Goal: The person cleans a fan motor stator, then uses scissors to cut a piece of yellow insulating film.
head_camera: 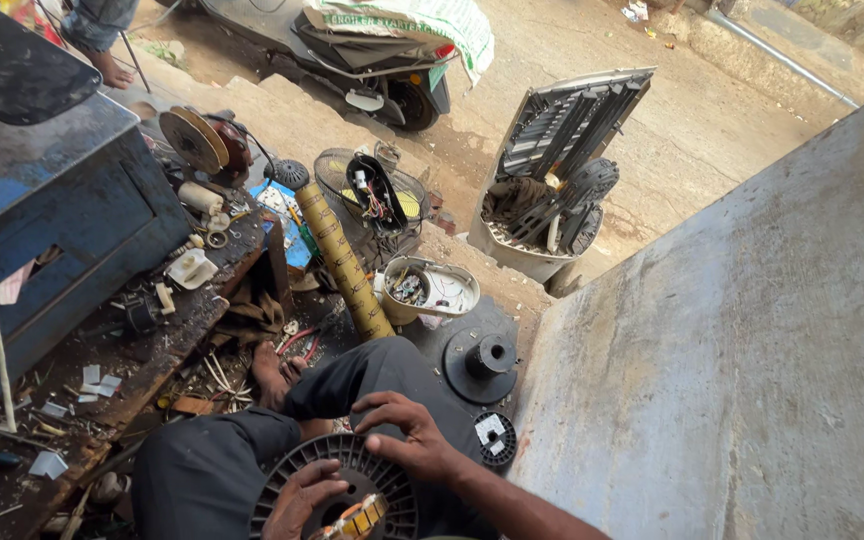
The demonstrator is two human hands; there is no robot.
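Right hand (407, 435) rests on top rim of black finned wheel (292, 475), fingers spread, gripping nothing. Left hand (302, 497) lies on wheel face, fingers curled toward yellow centre; grip unclear. Wheel sits on lap, over dark trousers (202, 465). Beyond: yellow tube (342, 260), black disc (480, 362), blue cabinet (52, 220).

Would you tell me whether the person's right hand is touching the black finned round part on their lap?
Touching. The head view shows the right hand lying with its fingers spread on the rim of the black finned round part, with no gap between them.
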